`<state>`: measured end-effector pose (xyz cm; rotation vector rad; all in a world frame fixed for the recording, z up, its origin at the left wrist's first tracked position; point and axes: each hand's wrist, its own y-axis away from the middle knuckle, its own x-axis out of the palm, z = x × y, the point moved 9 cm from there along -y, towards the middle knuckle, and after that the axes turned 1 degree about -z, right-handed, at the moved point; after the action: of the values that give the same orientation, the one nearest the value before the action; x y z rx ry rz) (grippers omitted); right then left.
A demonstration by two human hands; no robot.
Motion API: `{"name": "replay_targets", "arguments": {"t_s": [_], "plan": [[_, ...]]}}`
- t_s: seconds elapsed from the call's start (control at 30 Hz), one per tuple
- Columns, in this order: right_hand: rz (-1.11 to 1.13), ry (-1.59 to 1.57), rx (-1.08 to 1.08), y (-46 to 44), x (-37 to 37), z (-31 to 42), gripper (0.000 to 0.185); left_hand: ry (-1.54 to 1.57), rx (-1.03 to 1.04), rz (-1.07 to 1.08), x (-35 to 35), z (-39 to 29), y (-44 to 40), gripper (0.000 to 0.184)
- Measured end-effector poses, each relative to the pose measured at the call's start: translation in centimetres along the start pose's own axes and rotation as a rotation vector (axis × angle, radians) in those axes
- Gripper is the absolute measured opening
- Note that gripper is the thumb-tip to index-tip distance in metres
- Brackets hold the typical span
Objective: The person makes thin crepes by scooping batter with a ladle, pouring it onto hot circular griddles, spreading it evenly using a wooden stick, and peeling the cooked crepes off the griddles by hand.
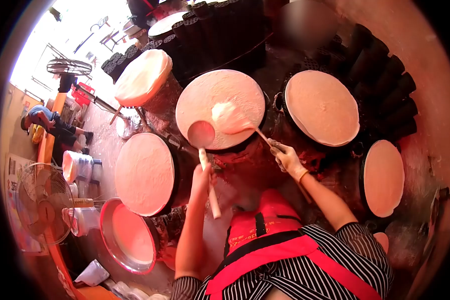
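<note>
My left hand [203, 178] is closed around the pale handle of a ladle [201, 134]. The ladle's round bowl is over the near left part of the middle round griddle [220, 90], which carries a pale batter layer. In my right hand [286, 158] is the long thin handle of a batter spreader [261, 134]. Its far end reaches onto the same griddle, at a brighter white mound of wet batter [228, 116]. Batter and blur hide the shape of the spreader's head. A yellowish band circles my right wrist.
Batter-covered griddles stand left [145, 175], right [322, 107] and far right [383, 178]. A stack of pale sheets [144, 77] is back left. A metal basin [127, 236] holds pale batter. Black perforated cylinders [225, 37] line the back. Fans [45, 204] and a seated person [55, 122] are left.
</note>
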<state>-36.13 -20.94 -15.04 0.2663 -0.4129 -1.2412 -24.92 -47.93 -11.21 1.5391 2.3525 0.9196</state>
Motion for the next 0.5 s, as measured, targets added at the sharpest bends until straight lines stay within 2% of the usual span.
{"name": "replay_targets", "arguments": {"t_s": [0.03,0.07,0.17,0.23,0.3,0.33,0.4,0.43,0.5], "plan": [[-0.102,-0.048,-0.119,-0.2,-0.5,-0.8,0.031,-0.14,0.063,0.043,1.2,-1.8,-0.9,0.014],[-0.187,-0.12,0.005,0.4,-0.3,-2.0,0.032,-0.022,0.116,0.01,1.7,-1.7,-3.1,0.009],[-0.113,-0.207,0.122,0.7,3.5,-4.8,0.033,-0.031,-0.022,-0.053,5.3,-1.6,-4.2,0.007],[0.037,-0.286,0.234,1.5,6.5,-4.8,0.032,0.033,-0.086,-0.052,6.4,0.5,-6.7,0.006],[0.111,-0.274,0.298,1.8,7.5,-4.8,0.036,0.629,-0.35,0.108,7.5,1.7,-8.4,0.009],[0.129,-0.249,0.309,1.7,7.2,-4.6,0.035,0.997,-0.547,0.291,8.3,-0.3,-5.8,0.009],[0.102,-0.148,0.256,1.4,6.2,-2.3,0.034,0.936,-0.472,0.41,6.9,-4.7,0.3,0.01],[0.03,-0.075,0.137,0.7,5.3,0.3,0.029,0.515,-0.201,0.33,4.2,-5.4,2.2,0.011],[-0.151,-0.144,-0.03,-0.9,2.9,3.7,0.028,0.513,-0.282,0.377,2.7,-3.9,4.4,0.014]]}}
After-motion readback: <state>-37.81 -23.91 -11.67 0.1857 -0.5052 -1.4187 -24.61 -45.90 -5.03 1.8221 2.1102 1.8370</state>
